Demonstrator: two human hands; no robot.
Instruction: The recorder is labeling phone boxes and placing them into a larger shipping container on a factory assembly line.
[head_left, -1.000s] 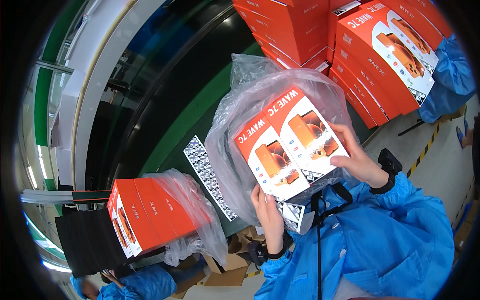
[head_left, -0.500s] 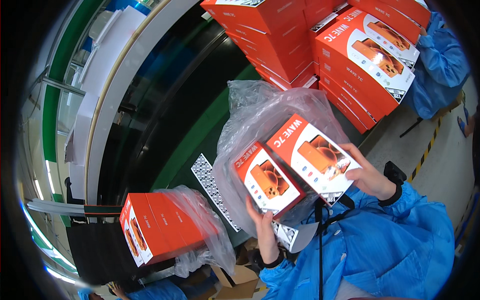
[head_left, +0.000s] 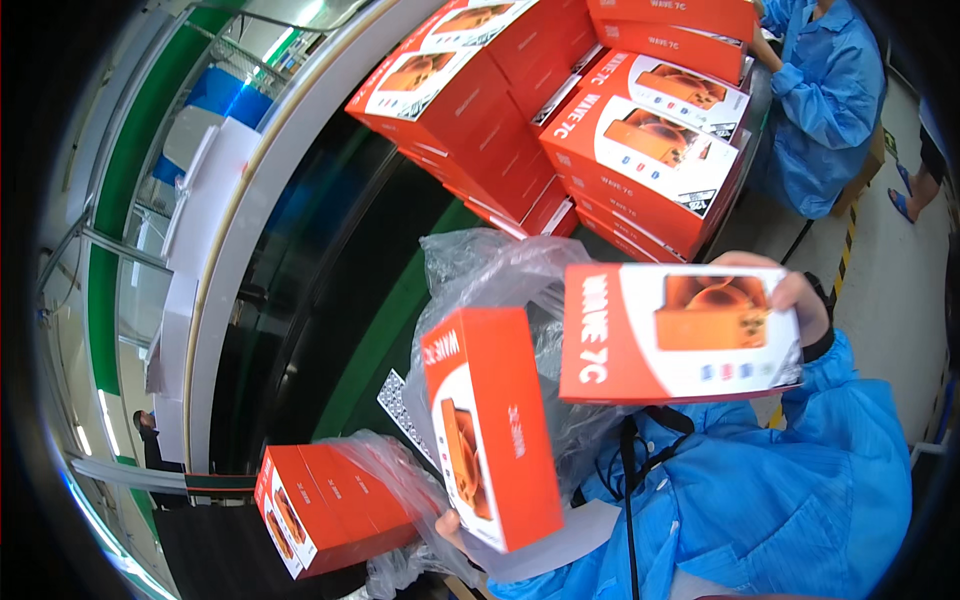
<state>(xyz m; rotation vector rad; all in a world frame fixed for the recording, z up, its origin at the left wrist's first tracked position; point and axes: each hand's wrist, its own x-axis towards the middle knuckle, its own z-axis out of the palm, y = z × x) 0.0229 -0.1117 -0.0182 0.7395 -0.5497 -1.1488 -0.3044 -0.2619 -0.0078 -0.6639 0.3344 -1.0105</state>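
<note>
Saw left hand (head_left: 450,525) pinching orange box (head_left: 490,430) edgewise; right hand (head_left: 790,295) gripping second box (head_left: 680,335), clear of plastic bag (head_left: 490,270).

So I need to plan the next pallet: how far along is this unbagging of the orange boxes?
Done: a big stack of orange boxes sits unbagged by the belt. In hand: the right hand holds one box out of the clear bag, while the left hand grips a second box. Left: another bagged pack waits at lower left.
</note>
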